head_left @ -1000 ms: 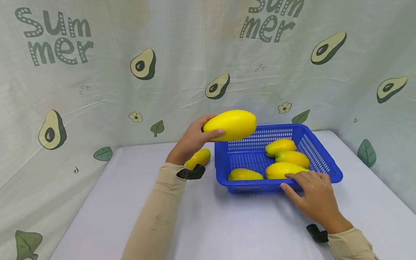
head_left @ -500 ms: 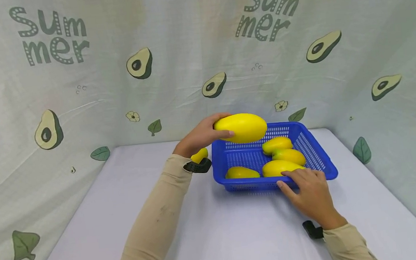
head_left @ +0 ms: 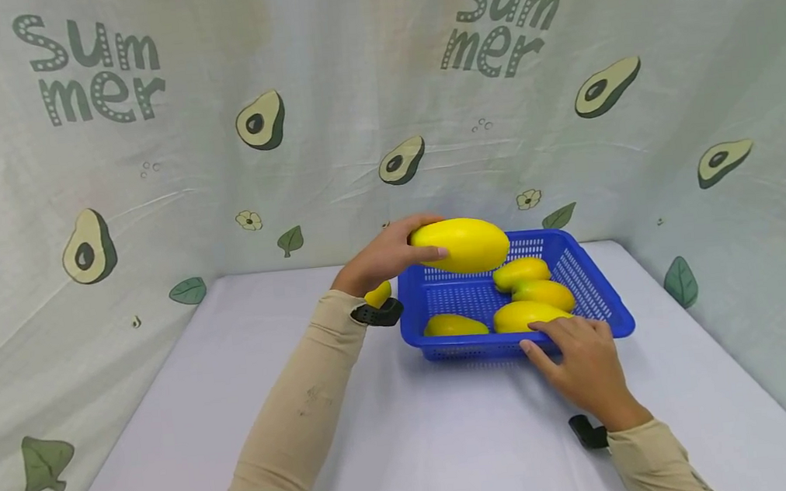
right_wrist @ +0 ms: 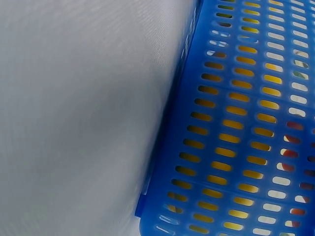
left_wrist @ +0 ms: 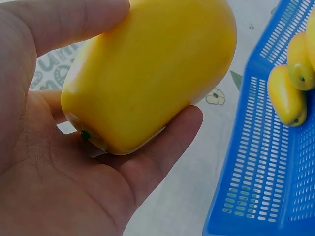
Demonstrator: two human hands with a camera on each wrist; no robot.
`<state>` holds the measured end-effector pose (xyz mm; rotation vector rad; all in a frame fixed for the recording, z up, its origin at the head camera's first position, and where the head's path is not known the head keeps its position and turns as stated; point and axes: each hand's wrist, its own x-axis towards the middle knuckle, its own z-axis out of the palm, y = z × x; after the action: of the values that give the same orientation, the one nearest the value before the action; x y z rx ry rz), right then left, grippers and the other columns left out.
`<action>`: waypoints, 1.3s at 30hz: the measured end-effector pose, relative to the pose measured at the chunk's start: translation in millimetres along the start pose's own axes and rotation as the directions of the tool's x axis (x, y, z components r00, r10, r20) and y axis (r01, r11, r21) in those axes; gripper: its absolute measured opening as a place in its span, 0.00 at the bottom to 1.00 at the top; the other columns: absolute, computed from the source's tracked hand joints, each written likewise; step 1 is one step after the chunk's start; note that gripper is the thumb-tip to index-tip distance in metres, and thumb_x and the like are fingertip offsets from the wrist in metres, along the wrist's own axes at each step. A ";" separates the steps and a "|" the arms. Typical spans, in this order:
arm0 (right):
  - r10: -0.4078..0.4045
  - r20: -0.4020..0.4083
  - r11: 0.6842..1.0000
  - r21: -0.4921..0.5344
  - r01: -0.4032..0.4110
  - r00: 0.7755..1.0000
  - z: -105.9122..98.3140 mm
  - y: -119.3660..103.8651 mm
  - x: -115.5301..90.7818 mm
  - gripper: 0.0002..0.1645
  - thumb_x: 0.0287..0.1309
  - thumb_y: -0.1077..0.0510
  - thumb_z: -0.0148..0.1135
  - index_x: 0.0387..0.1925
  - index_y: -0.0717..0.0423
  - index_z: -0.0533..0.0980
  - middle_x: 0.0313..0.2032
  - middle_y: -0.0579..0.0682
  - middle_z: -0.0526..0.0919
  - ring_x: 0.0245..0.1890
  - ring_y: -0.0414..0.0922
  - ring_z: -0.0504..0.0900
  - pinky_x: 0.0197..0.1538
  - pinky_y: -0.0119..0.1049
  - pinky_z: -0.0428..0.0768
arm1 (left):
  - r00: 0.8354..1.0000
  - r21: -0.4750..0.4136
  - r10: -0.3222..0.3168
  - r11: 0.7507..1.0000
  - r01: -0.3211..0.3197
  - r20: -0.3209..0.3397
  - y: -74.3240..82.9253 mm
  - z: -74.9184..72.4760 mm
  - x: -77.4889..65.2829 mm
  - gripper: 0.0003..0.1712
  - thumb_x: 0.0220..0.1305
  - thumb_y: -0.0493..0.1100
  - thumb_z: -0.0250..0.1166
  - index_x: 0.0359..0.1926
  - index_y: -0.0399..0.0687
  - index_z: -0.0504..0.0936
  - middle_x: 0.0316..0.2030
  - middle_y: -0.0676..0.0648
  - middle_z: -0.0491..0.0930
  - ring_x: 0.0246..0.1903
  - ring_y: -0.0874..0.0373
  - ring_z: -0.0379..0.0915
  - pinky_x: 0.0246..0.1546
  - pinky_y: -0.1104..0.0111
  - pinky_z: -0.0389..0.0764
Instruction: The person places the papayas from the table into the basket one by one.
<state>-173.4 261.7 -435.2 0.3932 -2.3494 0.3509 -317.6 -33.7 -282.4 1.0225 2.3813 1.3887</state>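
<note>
My left hand (head_left: 389,258) grips a large, smooth yellow oval fruit (head_left: 463,245) above the left part of the blue plastic basket (head_left: 411,337). In the left wrist view, thumb and fingers wrap one end of this fruit (left_wrist: 152,69), where a small green stem mark shows near the palm. My right hand (head_left: 586,365) holds the basket's front rim, its fingers over the edge and its thumb outside. Beside those fingers lies a yellow fruit (head_left: 528,315) in the basket. The right wrist view shows the perforated basket wall (right_wrist: 226,123), with yellow behind the slots.
Two yellow fruits, one behind (head_left: 522,273) the other (head_left: 545,294), lie at the basket's right; another fruit (head_left: 454,325) is at its front left. Partly hidden by the left wrist, one more fruit (head_left: 378,294) lies on the white table (head_left: 267,327). A printed cloth (head_left: 328,64) hangs behind.
My left hand has carried the yellow fruit to the right and slightly down, from the basket's left edge to over its inside. The right hand stays on the rim. The view shifts slightly.
</note>
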 end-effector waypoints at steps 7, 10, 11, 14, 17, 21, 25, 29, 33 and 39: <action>0.002 -0.008 1.000 0.007 -0.002 1.000 -0.3 -1.0 -0.3 0.24 0.52 0.45 0.71 0.45 0.57 0.84 0.39 0.55 0.86 0.45 0.58 0.81 0.48 0.56 0.67 | 1.000 -0.041 0.022 0.999 -0.021 0.012 2.8 5.4 4.0 0.37 0.65 0.54 0.68 0.72 0.52 0.68 0.57 0.52 0.75 0.50 0.53 0.71 0.54 0.60 0.74; 0.003 -0.007 1.000 0.007 -0.003 1.000 0.4 -0.7 -1.2 0.24 0.52 0.45 0.72 0.45 0.57 0.84 0.39 0.55 0.86 0.45 0.58 0.80 0.49 0.56 0.67 | 0.999 -0.053 0.028 0.998 -0.027 0.021 2.7 7.1 6.5 0.38 0.64 0.53 0.68 0.72 0.51 0.68 0.57 0.51 0.75 0.50 0.53 0.71 0.53 0.61 0.74; 0.003 -0.007 1.000 0.008 -0.002 1.000 0.5 -0.8 -1.3 0.24 0.52 0.45 0.72 0.45 0.57 0.84 0.39 0.55 0.86 0.45 0.58 0.80 0.48 0.56 0.66 | 0.999 -0.057 0.027 0.998 -0.025 0.022 3.0 7.4 7.0 0.38 0.65 0.53 0.68 0.72 0.51 0.68 0.57 0.50 0.75 0.49 0.53 0.71 0.53 0.61 0.74; 0.000 -0.008 1.000 0.009 0.000 1.000 0.8 -1.0 -1.1 0.24 0.52 0.45 0.72 0.45 0.57 0.84 0.39 0.55 0.86 0.45 0.58 0.80 0.48 0.56 0.66 | 1.000 -0.069 0.017 0.997 -0.016 0.020 4.5 7.7 8.2 0.37 0.65 0.53 0.68 0.72 0.51 0.68 0.55 0.49 0.75 0.49 0.52 0.72 0.52 0.61 0.74; -0.001 -0.007 1.000 0.010 0.001 1.000 0.6 -1.0 -1.4 0.24 0.52 0.45 0.72 0.45 0.57 0.84 0.39 0.55 0.86 0.44 0.57 0.80 0.49 0.56 0.66 | 1.000 -0.072 0.010 0.997 -0.008 0.017 5.5 8.4 9.1 0.36 0.66 0.52 0.68 0.72 0.52 0.68 0.55 0.49 0.75 0.48 0.53 0.72 0.52 0.62 0.75; 0.008 0.003 1.000 0.010 -0.008 1.000 0.1 -1.2 -2.7 0.24 0.52 0.45 0.72 0.45 0.57 0.84 0.39 0.55 0.86 0.45 0.58 0.80 0.49 0.57 0.67 | 1.000 -0.084 0.003 0.996 -0.001 0.023 6.0 11.7 11.8 0.36 0.67 0.54 0.66 0.72 0.52 0.68 0.59 0.50 0.74 0.53 0.53 0.72 0.56 0.62 0.74; 0.016 0.023 1.000 0.013 -0.017 1.000 0.5 -2.6 -5.2 0.24 0.53 0.45 0.72 0.45 0.56 0.84 0.39 0.55 0.86 0.45 0.57 0.80 0.49 0.57 0.67 | 0.999 -0.143 -0.041 0.989 0.039 -0.008 5.8 13.5 12.4 0.32 0.70 0.53 0.64 0.71 0.53 0.70 0.66 0.53 0.70 0.64 0.54 0.66 0.64 0.57 0.69; 0.011 0.028 1.000 0.019 -0.011 1.000 1.3 -2.9 -4.2 0.23 0.54 0.45 0.71 0.45 0.57 0.84 0.39 0.54 0.86 0.44 0.56 0.80 0.49 0.57 0.67 | 0.991 -0.202 -0.069 0.978 0.045 -0.114 3.9 10.4 11.5 0.24 0.73 0.50 0.61 0.66 0.52 0.74 0.63 0.51 0.74 0.62 0.55 0.70 0.65 0.56 0.69; -0.005 0.013 1.000 0.016 0.005 1.000 1.4 -0.6 -0.5 0.24 0.53 0.45 0.71 0.45 0.58 0.83 0.39 0.55 0.86 0.44 0.57 0.80 0.48 0.56 0.66 | 0.977 -0.195 -0.081 0.980 0.042 -0.196 2.7 4.7 10.1 0.20 0.73 0.49 0.60 0.62 0.51 0.77 0.58 0.51 0.78 0.55 0.57 0.74 0.62 0.58 0.72; -0.009 0.011 1.000 0.004 0.009 1.000 -2.3 1.6 1.5 0.24 0.54 0.45 0.71 0.45 0.58 0.84 0.39 0.56 0.86 0.44 0.58 0.80 0.49 0.57 0.67 | 0.976 -0.199 -0.085 0.979 0.045 -0.201 1.8 -3.4 7.5 0.19 0.73 0.50 0.60 0.61 0.51 0.78 0.58 0.52 0.78 0.59 0.53 0.73 0.63 0.57 0.71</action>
<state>-173.6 263.7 -432.8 0.4085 -2.3572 0.3502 -324.0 -30.6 -277.9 0.7758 2.3353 1.7391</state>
